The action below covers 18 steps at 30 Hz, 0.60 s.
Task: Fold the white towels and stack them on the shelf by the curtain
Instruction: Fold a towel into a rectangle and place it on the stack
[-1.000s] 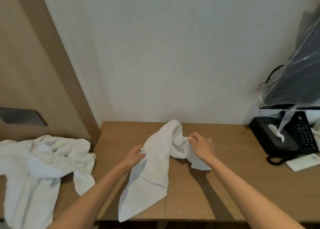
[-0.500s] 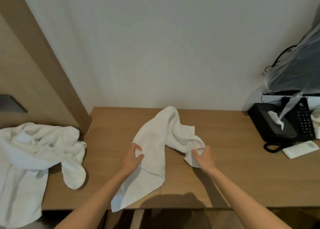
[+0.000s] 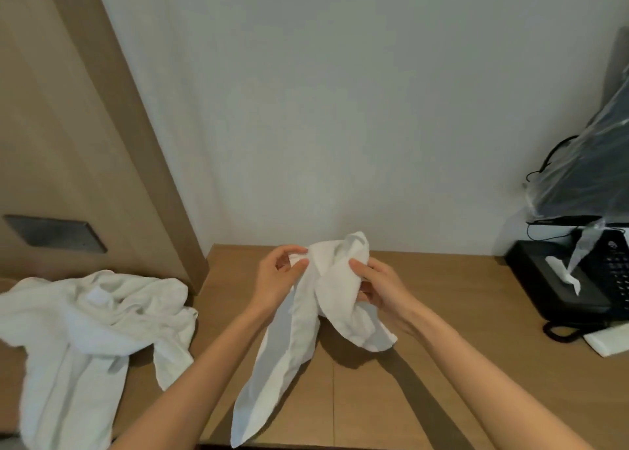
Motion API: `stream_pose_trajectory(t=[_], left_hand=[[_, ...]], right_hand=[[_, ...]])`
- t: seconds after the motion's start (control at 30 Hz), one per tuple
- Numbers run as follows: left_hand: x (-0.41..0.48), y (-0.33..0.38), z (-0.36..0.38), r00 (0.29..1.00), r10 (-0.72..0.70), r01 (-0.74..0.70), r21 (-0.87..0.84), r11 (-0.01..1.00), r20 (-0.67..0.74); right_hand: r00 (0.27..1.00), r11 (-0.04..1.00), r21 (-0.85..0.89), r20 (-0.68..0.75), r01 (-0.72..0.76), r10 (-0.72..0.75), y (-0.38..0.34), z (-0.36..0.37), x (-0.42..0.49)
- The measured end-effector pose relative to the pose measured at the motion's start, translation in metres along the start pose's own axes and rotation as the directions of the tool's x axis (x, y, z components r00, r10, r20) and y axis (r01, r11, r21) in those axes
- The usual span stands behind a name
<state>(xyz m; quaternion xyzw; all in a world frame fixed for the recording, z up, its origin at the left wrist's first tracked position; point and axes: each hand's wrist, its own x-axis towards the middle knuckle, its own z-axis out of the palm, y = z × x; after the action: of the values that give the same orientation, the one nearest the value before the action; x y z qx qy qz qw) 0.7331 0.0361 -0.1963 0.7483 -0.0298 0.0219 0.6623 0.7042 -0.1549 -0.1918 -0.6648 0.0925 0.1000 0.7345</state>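
A small white towel (image 3: 306, 317) hangs bunched between both hands above the wooden desk (image 3: 442, 364), its long end trailing down to the front edge. My left hand (image 3: 277, 277) pinches its upper left edge between thumb and fingers. My right hand (image 3: 377, 286) grips the bunched cloth on the right side. A larger pile of crumpled white towels (image 3: 88, 330) lies at the left end of the desk and spills over its front.
A black tissue box (image 3: 558, 283) and a black telephone (image 3: 612, 272) stand at the desk's right end, with a white pad (image 3: 609, 342) in front. A plastic-wrapped dark object (image 3: 589, 177) sits above them. A wooden panel (image 3: 68, 143) borders the left.
Both hands have lifted the small towel off the desk and come closer together, gathering it up. Before, it lay spread on the desk with the hands further apart.
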Motion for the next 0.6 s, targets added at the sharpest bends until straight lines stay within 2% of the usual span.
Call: stream_pose_trajectory(t=[0.13, 0.27, 0.37, 0.5, 0.6], left_hand=[[-0.006, 0.015, -0.012, 0.999, -0.034, 0.035, -0.092, 0.995, 0.011], [-0.013, 0.012, -0.025, 0.983, -0.180, 0.184, -0.174, 0.967, 0.041], [-0.017, 0.013, -0.035, 0.958, -0.280, 0.285, -0.339, 0.897, 0.065], [-0.018, 0.021, -0.039, 0.943, -0.318, 0.331, -0.404, 0.853, 0.100], [-0.016, 0.028, -0.042, 0.937, -0.334, 0.340, -0.479, 0.810, 0.100]], right_hand=[[0.987, 0.989, 0.143, 0.157, -0.039, 0.016, -0.010, 0.024, 0.000], [0.972, 0.975, 0.212, 0.237, -0.058, 0.007, -0.011, 0.036, 0.000], [0.978, 0.979, 0.191, 0.204, -0.077, 0.037, -0.005, 0.040, 0.001], [0.991, 0.989, 0.113, 0.113, -0.091, 0.078, 0.000, 0.052, -0.002], [0.999, 0.998, 0.047, 0.022, -0.043, 0.042, -0.003, 0.064, -0.001]])
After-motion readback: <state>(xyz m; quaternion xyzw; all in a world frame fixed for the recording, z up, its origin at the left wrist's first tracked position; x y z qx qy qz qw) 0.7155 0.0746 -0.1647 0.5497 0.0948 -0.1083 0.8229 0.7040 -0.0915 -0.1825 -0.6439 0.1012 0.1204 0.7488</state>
